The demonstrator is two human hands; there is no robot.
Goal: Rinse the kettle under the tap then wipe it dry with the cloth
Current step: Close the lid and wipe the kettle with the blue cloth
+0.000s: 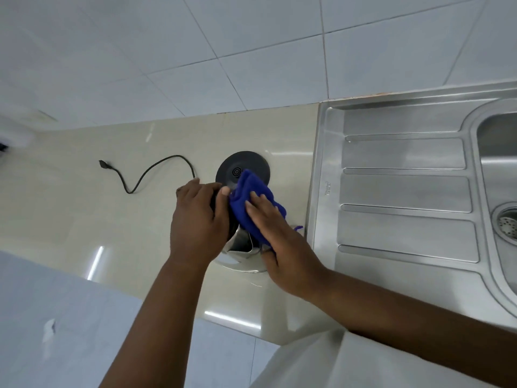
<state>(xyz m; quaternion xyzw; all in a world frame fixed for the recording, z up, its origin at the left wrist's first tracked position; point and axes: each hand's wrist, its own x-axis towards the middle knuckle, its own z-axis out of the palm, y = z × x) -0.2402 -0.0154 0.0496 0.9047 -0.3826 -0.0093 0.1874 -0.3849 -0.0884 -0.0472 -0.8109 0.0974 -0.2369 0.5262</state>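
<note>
A steel kettle stands on the cream countertop, mostly hidden under my hands. My left hand grips its dark handle and top on the left side. My right hand presses a blue cloth flat against the kettle's top and right side. The cloth covers the kettle's upper part. Just behind the kettle lies its round black power base, partly covered by the cloth.
A black cord with a plug trails left from the base across the counter. A steel sink unit with a ribbed drainboard lies to the right, its basin and drain at the right edge. Tiled wall rises behind.
</note>
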